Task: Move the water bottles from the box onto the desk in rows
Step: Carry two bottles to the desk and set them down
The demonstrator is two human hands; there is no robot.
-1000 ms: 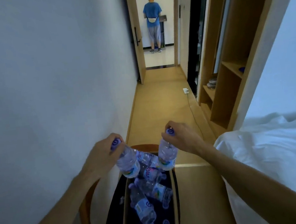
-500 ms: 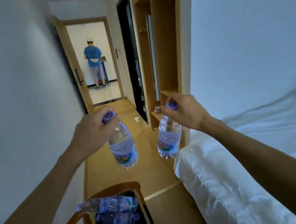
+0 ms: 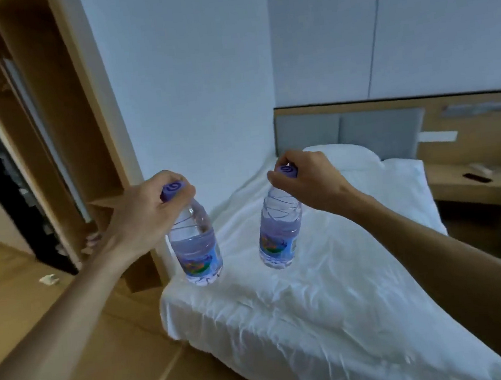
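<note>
I carry two clear water bottles with purple caps and blue labels, both hanging upright in the air. My left hand (image 3: pixel 144 212) grips the cap and neck of the left bottle (image 3: pixel 198 250). My right hand (image 3: pixel 306 181) pinches the cap of the right bottle (image 3: pixel 279 236). Both bottles hang above the near corner of a white bed. The box and the desk are out of view.
A bed with white sheets (image 3: pixel 330 304) fills the middle and right, with a grey headboard (image 3: pixel 350 125) behind. A wooden open wardrobe (image 3: pixel 61 116) stands at the left. A nightstand (image 3: pixel 468 181) is at the far right. Wooden floor (image 3: pixel 73 329) lies at the lower left.
My view has swung right, from the hallway and the box to the bed. Both hands lifted a bottle out of the box and carried it along, still held by the caps.
</note>
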